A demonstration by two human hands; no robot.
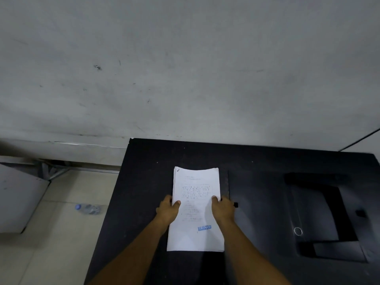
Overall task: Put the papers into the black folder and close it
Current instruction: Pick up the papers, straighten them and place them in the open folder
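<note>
A stack of white printed papers [195, 212], stapled at the top left and stamped "REJECTED" in blue, lies in the middle of the black table [148, 182]. My left hand [167, 210] grips the stack's left edge, thumb on top. My right hand [223, 209] grips its right edge the same way. The black folder [322, 214] lies to the right on the table, hard to read against the dark top, with a metal ring hole [298, 231] on its spine. A thin black flat panel [226, 186] shows just past the papers' right edge.
A grey wall rises right behind the table. On the tiled floor to the left lies a clear plastic bottle with a blue cap [88, 208], and a grey panel [18, 198] leans at the far left.
</note>
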